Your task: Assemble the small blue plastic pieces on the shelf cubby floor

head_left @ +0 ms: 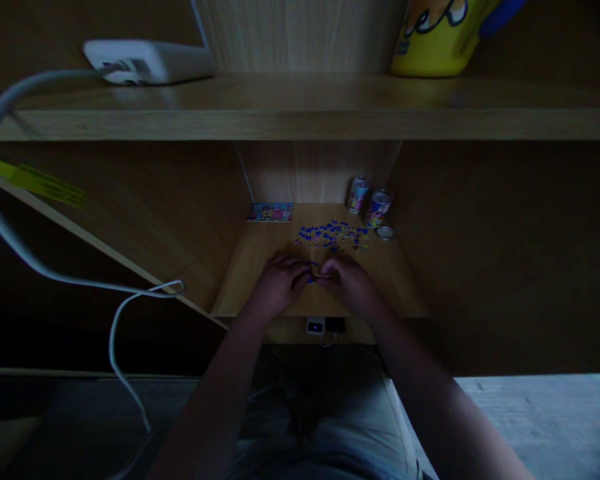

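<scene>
While left hand (280,283) and right hand (351,285) pinch together on a small item (323,275), too dim to identify, loose jigsaw pieces (333,235) sit straight ahead on the desk (260,267).

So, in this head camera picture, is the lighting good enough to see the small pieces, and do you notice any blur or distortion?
In the head view, the exposure is dim, so the left hand and right hand sit in shadow, and the jigsaw puzzle pieces are too small and dark for clear shapes. The wide lens stretches the wooden shelf toward the edges, and the white cable looks soft.
</scene>
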`<state>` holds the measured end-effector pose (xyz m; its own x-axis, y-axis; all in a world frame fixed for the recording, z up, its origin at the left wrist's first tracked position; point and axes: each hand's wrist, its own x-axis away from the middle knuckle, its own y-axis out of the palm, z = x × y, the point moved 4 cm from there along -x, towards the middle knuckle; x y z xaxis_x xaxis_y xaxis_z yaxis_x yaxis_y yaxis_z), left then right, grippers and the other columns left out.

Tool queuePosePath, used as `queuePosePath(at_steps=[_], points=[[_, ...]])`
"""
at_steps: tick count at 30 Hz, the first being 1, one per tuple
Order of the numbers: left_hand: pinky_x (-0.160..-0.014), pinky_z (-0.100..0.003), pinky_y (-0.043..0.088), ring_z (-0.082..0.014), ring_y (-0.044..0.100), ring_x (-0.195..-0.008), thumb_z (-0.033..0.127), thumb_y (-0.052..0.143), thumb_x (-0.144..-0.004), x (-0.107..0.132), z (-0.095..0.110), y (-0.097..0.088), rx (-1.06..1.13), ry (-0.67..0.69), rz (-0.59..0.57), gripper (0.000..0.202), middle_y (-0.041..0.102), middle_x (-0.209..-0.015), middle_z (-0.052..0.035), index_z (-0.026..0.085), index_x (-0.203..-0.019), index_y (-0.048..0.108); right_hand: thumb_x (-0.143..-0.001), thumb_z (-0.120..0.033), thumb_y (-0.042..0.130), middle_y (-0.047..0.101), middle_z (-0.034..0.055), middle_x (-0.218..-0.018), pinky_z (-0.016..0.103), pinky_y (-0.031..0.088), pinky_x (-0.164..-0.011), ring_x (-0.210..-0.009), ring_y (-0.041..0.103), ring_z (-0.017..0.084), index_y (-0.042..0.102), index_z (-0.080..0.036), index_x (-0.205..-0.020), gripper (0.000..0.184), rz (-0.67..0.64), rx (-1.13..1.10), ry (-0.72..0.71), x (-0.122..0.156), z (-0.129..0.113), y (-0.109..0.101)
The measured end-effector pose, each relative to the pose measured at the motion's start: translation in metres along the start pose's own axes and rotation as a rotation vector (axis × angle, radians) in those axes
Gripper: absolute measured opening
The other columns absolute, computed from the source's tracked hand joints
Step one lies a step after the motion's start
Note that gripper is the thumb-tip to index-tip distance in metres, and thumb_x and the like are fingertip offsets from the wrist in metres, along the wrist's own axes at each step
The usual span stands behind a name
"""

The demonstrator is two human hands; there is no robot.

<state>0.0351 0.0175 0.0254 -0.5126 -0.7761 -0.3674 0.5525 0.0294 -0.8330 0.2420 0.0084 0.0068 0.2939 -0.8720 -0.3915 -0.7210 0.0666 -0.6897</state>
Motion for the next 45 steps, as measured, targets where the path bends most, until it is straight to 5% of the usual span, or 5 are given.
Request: queuePosePath(at_steps=[9,17,24,33,45], points=[[-0.115,-0.054,0.052,-0.0311,0.073,-0.122,0.024,0.068,-0.105,0.0,0.002,-0.002,-0.014,0.004,0.009,0.024,0.082,-0.129,-0.0054,0.032,-0.123,0.082,-0.105,-0.019,0.07,0.08,0.0032,-0.1,0.036,0.056,-0.089,-0.094,0.074,0.022,0.075,-0.026,-0.101,0.009,0.043,0.038,0.076,0.0,0.001,-0.003],[-0.115,-0.054,0.052,-0.0304,0.073,-0.119,0.018,0.067,-0.103,0.0,0.0,-0.001,-0.034,0.003,0.016,0.027,0.083,-0.127,-0.0044,0.032,-0.121,0.082,-0.107,-0.018,0.061,0.083,0.0072,-0.106,0.044,0.058,-0.099,-0.104,0.075,0.027,0.082,-0.027,-0.099,0.024,0.108,0.145,0.122,0.0,0.006,-0.008],[-0.113,-0.055,0.053,-0.0309,0.074,-0.12,0.018,0.067,-0.103,0.002,0.001,-0.002,-0.052,0.007,0.029,0.026,0.083,-0.127,-0.0054,0.03,-0.121,0.082,-0.105,-0.019,0.062,0.077,0.0159,-0.124,0.053,0.056,-0.105,-0.114,0.069,0.034,0.079,-0.022,-0.119,0.022,0.193,0.242,0.168,0.003,0.011,-0.007],[-0.11,-0.054,0.055,-0.0299,0.074,-0.118,0.015,0.069,-0.102,0.001,0.0,-0.001,-0.069,0.038,0.048,0.025,0.083,-0.126,-0.0044,0.028,-0.119,0.081,-0.107,-0.025,0.07,0.077,0.011,-0.125,0.051,0.049,-0.116,-0.126,0.066,0.031,0.081,-0.026,-0.111,0.012,0.089,0.242,0.006,-0.002,-0.002,-0.001],[-0.109,-0.055,0.055,-0.0306,0.074,-0.116,0.016,0.069,-0.102,0.003,0.0,-0.001,-0.088,0.045,0.057,0.023,0.083,-0.125,-0.0056,0.027,-0.119,0.081,-0.103,-0.02,0.075,0.077,0.0066,-0.105,0.045,0.052,-0.102,-0.107,0.069,0.029,0.074,-0.024,-0.096,0.008,0.098,0.231,0.041,-0.002,-0.001,-0.005]])
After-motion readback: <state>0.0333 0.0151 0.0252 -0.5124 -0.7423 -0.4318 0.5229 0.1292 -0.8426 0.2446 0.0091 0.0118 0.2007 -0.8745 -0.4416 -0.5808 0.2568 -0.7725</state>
